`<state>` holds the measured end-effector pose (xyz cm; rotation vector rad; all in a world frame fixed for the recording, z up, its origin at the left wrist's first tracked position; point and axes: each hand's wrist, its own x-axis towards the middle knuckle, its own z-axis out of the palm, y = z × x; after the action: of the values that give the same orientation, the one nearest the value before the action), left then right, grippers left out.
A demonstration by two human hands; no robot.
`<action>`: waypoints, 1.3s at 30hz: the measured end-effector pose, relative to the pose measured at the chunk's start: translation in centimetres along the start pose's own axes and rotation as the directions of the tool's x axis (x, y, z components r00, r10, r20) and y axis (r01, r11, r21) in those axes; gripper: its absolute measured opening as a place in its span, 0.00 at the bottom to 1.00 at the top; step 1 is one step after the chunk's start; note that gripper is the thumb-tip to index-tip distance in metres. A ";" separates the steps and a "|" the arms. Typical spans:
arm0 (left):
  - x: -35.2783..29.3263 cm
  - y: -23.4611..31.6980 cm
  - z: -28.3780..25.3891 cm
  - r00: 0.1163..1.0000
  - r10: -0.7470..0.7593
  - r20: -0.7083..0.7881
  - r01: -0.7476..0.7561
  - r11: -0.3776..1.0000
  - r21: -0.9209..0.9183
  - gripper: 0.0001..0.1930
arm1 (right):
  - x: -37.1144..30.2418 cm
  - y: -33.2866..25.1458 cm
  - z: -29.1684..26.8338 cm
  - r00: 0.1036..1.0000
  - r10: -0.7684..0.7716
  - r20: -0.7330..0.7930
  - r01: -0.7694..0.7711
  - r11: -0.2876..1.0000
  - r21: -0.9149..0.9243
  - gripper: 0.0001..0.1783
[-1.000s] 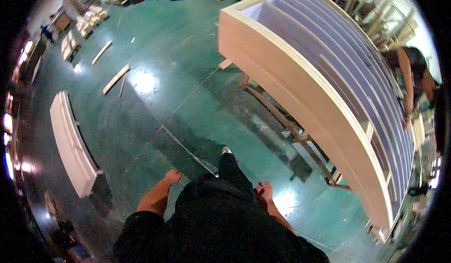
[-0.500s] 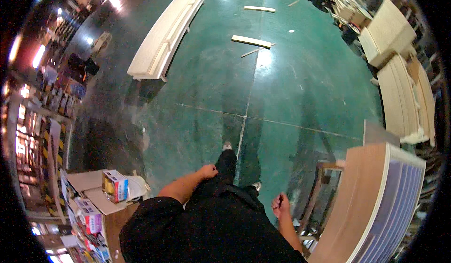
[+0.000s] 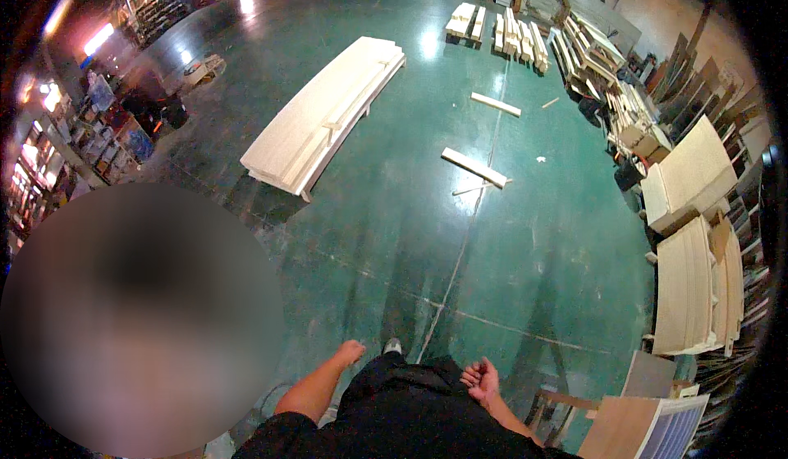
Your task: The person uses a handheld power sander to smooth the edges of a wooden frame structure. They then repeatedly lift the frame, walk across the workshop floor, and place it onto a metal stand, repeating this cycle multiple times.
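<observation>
My left hand [image 3: 351,352] hangs beside my body over the green floor, its fingers curled loosely together and nothing visible in them. On the other side, my right hand [image 3: 482,379] hangs near my hip with its fingers half bent and a little apart, also without anything in it. Neither hand touches an object. Nearest to the right hand are a wooden frame stand [image 3: 538,410] and a wood-sided panel box [image 3: 617,426] with a bluish striped face.
Ahead lies a long stack of pale boards [image 3: 320,118] on low supports. A short plank [image 3: 474,167] and another plank [image 3: 496,104] lie on the floor. Timber piles [image 3: 519,39] stand farther back; board stacks [image 3: 685,291] line the right. A blurred disc hides the lower left.
My view has tilted up, bringing more of the far floor and timber into sight. The panel box has shifted lower in view. Both hands remain without objects.
</observation>
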<state>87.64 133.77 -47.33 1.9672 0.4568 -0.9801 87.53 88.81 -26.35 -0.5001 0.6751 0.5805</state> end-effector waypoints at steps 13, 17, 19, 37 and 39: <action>4.9 0.3 -17.0 0.995 0.094 -0.015 -0.086 0.957 0.278 0.11 | 30.1 -3.8 20.8 0.803 0.452 0.387 -0.502 0.864 0.032 0.25; 8.6 -5.4 -23.8 0.865 0.441 -0.241 -0.247 0.791 0.559 0.14 | 39.0 -4.5 31.7 0.809 0.526 0.263 -0.555 0.831 0.045 0.25; 11.0 -3.7 -28.5 0.945 0.088 -0.316 0.006 0.959 0.285 0.14 | 45.5 -3.4 36.2 0.742 0.661 0.112 -0.670 0.726 0.157 0.26; 36.2 -6.8 -81.7 0.981 0.035 -0.189 -0.077 0.973 -0.216 0.14 | 79.3 18.3 56.6 0.874 0.267 -0.407 -0.435 0.802 -0.409 0.17; 39.9 -7.0 -87.9 0.995 -0.031 -0.097 0.000 0.951 -0.309 0.14 | 88.1 23.9 60.3 0.859 0.231 -0.458 -0.453 0.760 -0.466 0.13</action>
<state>148.73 208.47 -54.60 1.7359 0.6431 -0.7684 154.36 171.32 -52.65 -1.0749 0.9802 1.0730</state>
